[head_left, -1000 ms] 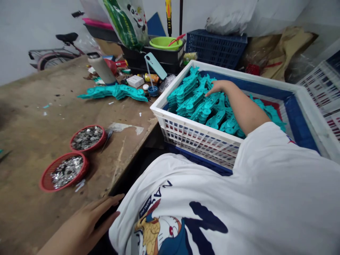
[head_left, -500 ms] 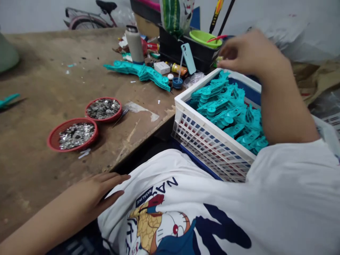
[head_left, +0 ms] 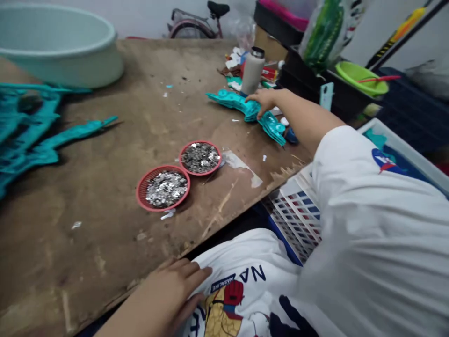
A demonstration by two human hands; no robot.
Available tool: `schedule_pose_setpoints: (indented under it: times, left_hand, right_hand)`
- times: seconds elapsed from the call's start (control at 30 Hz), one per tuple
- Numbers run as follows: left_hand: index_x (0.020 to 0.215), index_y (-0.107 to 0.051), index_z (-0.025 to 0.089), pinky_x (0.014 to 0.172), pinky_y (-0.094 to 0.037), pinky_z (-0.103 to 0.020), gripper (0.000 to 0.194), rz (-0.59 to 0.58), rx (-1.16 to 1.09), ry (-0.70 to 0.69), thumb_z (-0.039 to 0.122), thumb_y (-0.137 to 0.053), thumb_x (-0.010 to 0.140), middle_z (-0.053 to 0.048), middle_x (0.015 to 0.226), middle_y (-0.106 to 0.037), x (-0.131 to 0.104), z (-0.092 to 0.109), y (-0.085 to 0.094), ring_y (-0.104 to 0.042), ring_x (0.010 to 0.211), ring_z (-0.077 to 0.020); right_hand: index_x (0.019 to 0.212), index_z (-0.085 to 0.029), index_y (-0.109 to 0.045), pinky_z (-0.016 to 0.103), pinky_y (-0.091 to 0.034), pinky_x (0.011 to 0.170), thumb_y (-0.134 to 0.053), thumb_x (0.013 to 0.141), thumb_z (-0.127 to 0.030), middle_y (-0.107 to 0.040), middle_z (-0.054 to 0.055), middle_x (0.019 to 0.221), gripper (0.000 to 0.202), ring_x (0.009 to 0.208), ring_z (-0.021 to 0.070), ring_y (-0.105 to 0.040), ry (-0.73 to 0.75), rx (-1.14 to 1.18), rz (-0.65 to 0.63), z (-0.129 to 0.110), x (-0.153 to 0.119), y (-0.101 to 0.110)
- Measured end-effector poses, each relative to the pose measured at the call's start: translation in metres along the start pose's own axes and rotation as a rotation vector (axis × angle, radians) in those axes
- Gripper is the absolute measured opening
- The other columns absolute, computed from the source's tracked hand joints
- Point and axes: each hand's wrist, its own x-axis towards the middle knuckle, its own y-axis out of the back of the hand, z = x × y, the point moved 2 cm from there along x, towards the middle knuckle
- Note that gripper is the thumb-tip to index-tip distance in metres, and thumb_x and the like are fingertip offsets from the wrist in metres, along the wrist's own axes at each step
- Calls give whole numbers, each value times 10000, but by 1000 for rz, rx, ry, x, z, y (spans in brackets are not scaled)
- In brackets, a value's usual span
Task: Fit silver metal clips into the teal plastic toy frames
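Note:
My right hand (head_left: pixel 266 99) reaches to the back of the table, its fingers curled over a stack of teal plastic parts (head_left: pixel 233 102) beside a grey bottle. At the table's front edge my left hand (head_left: pixel 182 281) rests by the white shirt, holding nothing, its fingers extended. Two red baskets of small silvery metal pieces stand mid-table, the nearer one (head_left: pixel 142 195) touching the farther one (head_left: pixel 181 164). More teal parts (head_left: pixel 38 152) lie at the far left.
A pale green tub (head_left: pixel 84 65) stands at the back left. The grey bottle (head_left: pixel 253 72) is near black bins (head_left: pixel 301 70) and small clutter. A white crate (head_left: pixel 298 220) sits right of the table, partly covered by my sleeve. A green bowl (head_left: pixel 379 88) is behind it.
My right hand has moved from above the white crate to the teal stack on the table. The view has turned left, bringing the tub and more teal parts into sight.

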Motion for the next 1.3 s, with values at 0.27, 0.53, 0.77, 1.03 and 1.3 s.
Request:
schedule_pose_setpoints:
  times: [0.27, 0.53, 0.77, 1.03, 1.3]
  left_hand:
    - [1707, -853, 359, 1227, -751, -475, 518, 2, -89, -15, 282, -703, 1217, -110, 1435, -966, -9, -15, 0, -935, 1309, -350]
    - [1739, -851, 382, 1231, -761, -472, 539, -2, -119, -7, 302, -691, 1231, -106, 1483, -962, -12, -24, 1, -936, 1317, -341]
    - [1704, -881, 305, 1242, -784, -549, 541, -90, -36, 104, 259, -649, 1218, -149, 1565, -944, 1, -13, 20, -948, 1401, -392]
    - [1633, -900, 252, 1276, -759, -515, 473, 52, -58, 100, 307, -646, 1238, -174, 1568, -936, 2, -9, 31, -937, 1425, -369]
    - [1471, -971, 330, 1074, -813, -345, 427, 188, 1, -84, 462, -618, 1270, -93, 1393, -998, -6, -7, 20, -997, 1212, -311]
  right_hand:
    - [1978, -236, -621, 500, -506, 1449, -1051, 1043, -190, -632, 207, 1921, 1030, 1714, 400, -672, 90, 113, 46, 41, 88, -57]
    - [1848, -287, -795, 488, -534, 1415, -1103, 1003, -292, -682, 146, 1872, 899, 1638, 386, -710, 95, 68, -17, 27, 101, -65]
    - [1832, -242, -799, 479, -548, 1404, -1074, 989, -245, -826, 147, 1735, 887, 1600, 402, -762, 56, 22, 18, -8, 70, -32]
    - [1789, -290, -820, 467, -583, 1336, -1041, 1038, -539, -808, 140, 1711, 822, 1562, 409, -756, 276, 73, 330, -62, -23, 53]
    - [1587, -131, -862, 514, -572, 1238, -647, 1024, -672, -842, 98, 1511, 810, 1487, 383, -799, 590, 18, 862, -41, -266, 108]
